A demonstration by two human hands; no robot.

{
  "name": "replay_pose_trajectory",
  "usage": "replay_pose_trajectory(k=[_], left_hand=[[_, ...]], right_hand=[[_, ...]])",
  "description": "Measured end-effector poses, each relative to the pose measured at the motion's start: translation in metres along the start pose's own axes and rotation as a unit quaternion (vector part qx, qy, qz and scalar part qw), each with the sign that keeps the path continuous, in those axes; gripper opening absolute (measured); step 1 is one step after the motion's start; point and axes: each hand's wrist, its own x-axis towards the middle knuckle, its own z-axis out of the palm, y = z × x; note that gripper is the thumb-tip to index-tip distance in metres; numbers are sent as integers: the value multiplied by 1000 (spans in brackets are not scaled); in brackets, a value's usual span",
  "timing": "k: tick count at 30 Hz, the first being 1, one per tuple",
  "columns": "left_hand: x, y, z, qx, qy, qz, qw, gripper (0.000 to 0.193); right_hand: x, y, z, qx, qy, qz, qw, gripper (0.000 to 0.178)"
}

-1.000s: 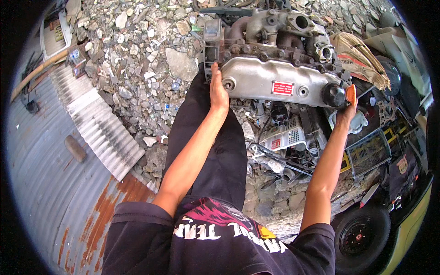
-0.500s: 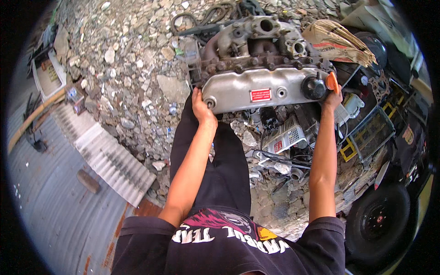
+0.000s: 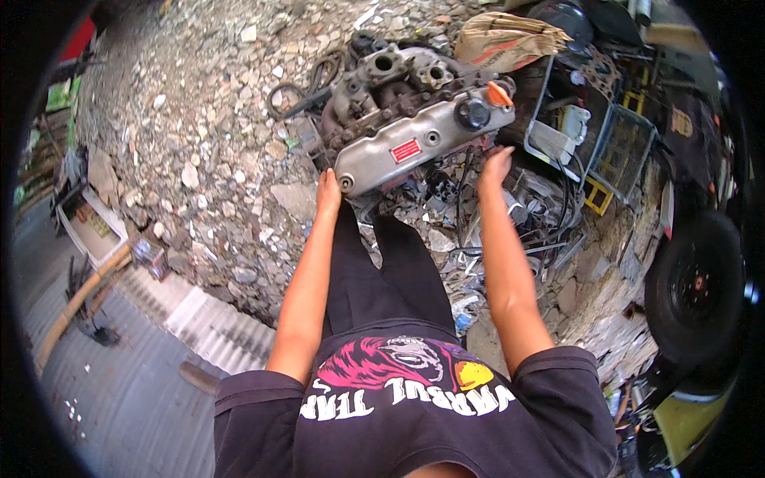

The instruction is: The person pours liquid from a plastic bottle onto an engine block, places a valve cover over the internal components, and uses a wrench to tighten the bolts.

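A silver valve cover [image 3: 374,163] with a red label, a black cap and an orange plug [image 3: 500,94] lies along the near side of a rusty, greasy engine [image 3: 398,92]. Against the cover's left end, my left hand [image 3: 327,193] is closed, its fingers gripping the corner. My right hand [image 3: 495,167] is off the cover, just below and beyond its right end, with fingers loosely stretched and nothing seen in them. The black oil cap [image 3: 472,115] sits near the right end. What lies under the cover is hidden.
Rubble and gravel [image 3: 215,159] cover the ground. At right are a brown paper sack [image 3: 510,40], a blue-grey crate [image 3: 625,151], loose cables and a wheel [image 3: 696,285]. Corrugated sheets [image 3: 183,319] and a white tray [image 3: 92,223] lie at left.
My right hand has let go of the cover's right end and moved down from it. The view has turned, so the engine and cover appear tilted and further away.
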Motion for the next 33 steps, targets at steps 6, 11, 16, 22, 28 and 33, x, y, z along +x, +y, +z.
replay_pose_trajectory(k=[6,11,16,22,28,33], left_hand=[[-25,41,-58,-78,-94,53,991,37],[-47,87,-70,-77,-125,95,985,33],[-29,91,-60,11,-258,200,945,36],[-8,158,-113,28,-388,294,873,35],[56,183,-154,44,-355,244,901,33],[63,197,-158,183,-397,322,840,37]], right_hand=[[-177,20,-48,72,-48,187,978,37],[-232,11,-71,6,-139,185,973,29],[-266,-38,-41,-16,-170,90,981,30],[-344,-82,29,90,-25,63,994,26],[-431,-121,86,58,-5,-39,998,26],[-473,-110,94,143,80,3,986,23]])
